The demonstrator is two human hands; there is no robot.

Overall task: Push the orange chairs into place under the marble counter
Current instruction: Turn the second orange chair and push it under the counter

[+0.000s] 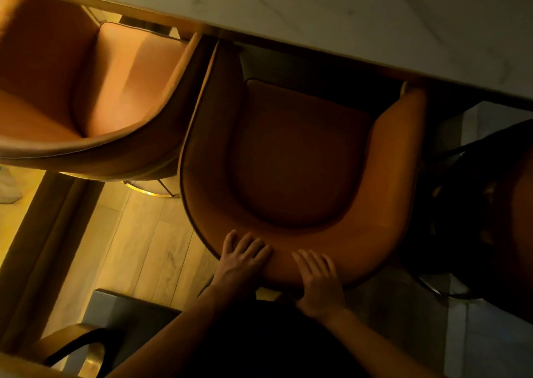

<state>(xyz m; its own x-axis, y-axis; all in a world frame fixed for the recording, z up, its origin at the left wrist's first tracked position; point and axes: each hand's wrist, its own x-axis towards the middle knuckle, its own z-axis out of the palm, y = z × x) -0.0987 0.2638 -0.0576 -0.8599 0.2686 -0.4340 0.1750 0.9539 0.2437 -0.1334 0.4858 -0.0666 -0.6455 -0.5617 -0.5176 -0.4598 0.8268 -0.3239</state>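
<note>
An orange tub chair (288, 158) stands in the middle, its front edge under the lip of the marble counter (346, 17). My left hand (242, 259) and my right hand (318, 281) both lie flat on the top of its curved backrest, fingers spread and pointing toward the counter. A second orange chair (95, 89) stands to the left, its seat partly under the counter edge. A third chair (504, 204) at the right is dark and mostly cut off.
Pale wooden floor (144, 247) shows between the chairs at lower left. A dark curved piece of furniture with a gold edge (80, 348) sits at the bottom left. Grey tile floor (476, 334) lies at the lower right.
</note>
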